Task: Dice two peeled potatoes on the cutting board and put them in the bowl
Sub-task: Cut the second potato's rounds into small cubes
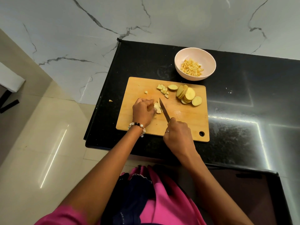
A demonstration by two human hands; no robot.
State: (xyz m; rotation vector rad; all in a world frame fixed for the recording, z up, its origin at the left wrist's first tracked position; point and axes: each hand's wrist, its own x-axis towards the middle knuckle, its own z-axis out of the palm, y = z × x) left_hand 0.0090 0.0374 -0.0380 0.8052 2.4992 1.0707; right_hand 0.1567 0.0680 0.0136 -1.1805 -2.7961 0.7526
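The potato piece (157,108) we are dicing lies on the near-left part of the cutting board (186,124), a small stack of slices tucked under our left hand (142,111). We judge it firm and light but wet-faced, so thin slices will likely slide over each other; the safest hold is from above, with curled fingertips pressing down just left of the cut line, which is how the left grip clasps it now. Just right of it the knife (164,110) points away from us, its blade against the stack, the handle clenched in our right hand (177,135).

Farther along the board sit a few cut bits (162,90) and, to the right, a fanned row of round slices (188,95) waiting their turn. These should lift easily several at a time if pinched by their edges. One stray cube (110,100) has landed on the dark counter (243,111), just beyond the board's left edge.

Beyond the board's far right corner stands the pale bowl (209,57), already holding a heap of diced potato (192,67). We reckon the task is over half done.
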